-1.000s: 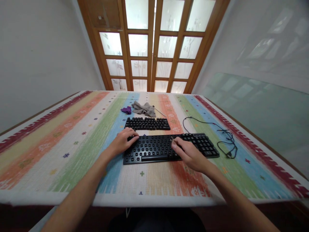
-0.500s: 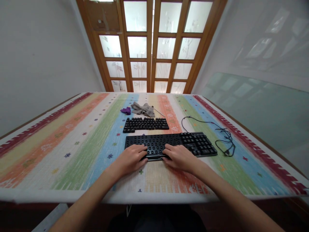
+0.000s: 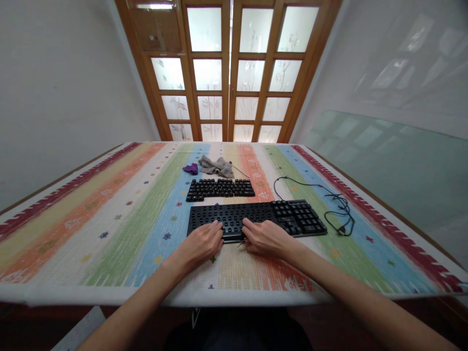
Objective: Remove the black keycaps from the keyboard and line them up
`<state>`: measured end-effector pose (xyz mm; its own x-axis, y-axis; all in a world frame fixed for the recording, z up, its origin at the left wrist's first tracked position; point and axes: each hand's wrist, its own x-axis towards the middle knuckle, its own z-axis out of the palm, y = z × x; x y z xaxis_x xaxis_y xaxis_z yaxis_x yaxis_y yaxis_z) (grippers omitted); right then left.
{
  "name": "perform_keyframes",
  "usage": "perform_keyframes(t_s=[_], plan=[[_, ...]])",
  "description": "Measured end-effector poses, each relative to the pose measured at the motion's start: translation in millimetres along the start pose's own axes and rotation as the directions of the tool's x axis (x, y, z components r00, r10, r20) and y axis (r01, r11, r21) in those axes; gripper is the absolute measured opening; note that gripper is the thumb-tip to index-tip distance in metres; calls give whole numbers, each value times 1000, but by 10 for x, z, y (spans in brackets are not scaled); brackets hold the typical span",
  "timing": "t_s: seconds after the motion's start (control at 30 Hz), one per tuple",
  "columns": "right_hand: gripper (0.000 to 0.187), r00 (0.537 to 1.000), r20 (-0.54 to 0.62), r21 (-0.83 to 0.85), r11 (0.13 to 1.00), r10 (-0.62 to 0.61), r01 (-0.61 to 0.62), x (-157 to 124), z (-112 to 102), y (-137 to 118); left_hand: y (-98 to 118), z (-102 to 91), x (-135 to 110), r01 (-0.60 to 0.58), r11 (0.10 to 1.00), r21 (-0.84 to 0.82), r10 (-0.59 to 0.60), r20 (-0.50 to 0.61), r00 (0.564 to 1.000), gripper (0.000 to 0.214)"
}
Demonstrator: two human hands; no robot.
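Observation:
A black keyboard lies in front of me, its main block stripped to bare switches while the number pad keeps its keycaps. Along its front edge is a long black space bar. My left hand is closed at the bar's left end, fingers curled over the edge and partly hiding it. At the right end, my right hand is closed with thumb and fingers together. A thin wire-like piece shows just below the right fingertips; whether it is held I cannot tell.
Loose black keycaps stand in rows behind the keyboard. Farther back lie a grey cloth, a purple cloth and a thin rod. The keyboard's cable coils at the right on the striped tablecloth.
My right hand has shifted slightly left and its fingers have drawn together. My left hand has changed its grip a little. The thin wire-like piece now pokes out below the keyboard's front edge.

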<state>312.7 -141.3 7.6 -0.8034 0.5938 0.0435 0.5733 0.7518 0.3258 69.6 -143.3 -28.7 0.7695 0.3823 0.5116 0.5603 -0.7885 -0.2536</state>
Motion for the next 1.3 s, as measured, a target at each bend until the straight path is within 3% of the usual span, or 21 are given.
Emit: perform_keyframes(t_s=[0.3, 0.77, 0.97, 1.17, 1.3], plan=[[20, 999, 27, 5, 1000, -19, 19, 46, 54, 62, 1, 10, 18, -38, 997, 71, 41, -37, 999, 20], [22, 998, 55, 25, 999, -29, 28, 112, 61, 81, 9, 72, -26, -45, 995, 94, 36, 92, 995, 21], [23, 996, 71, 17, 999, -45, 44, 119, 76, 87, 21, 89, -35, -75, 982, 173, 61, 87, 994, 17], [23, 995, 94, 32, 999, -35, 32, 125, 49, 88, 43, 51, -19, -58, 991, 124, 47, 85, 995, 16], [24, 993, 118, 43, 999, -25, 20, 147, 5, 99, 31, -12, 38, -17, 993, 113, -3, 174, 985, 18]])
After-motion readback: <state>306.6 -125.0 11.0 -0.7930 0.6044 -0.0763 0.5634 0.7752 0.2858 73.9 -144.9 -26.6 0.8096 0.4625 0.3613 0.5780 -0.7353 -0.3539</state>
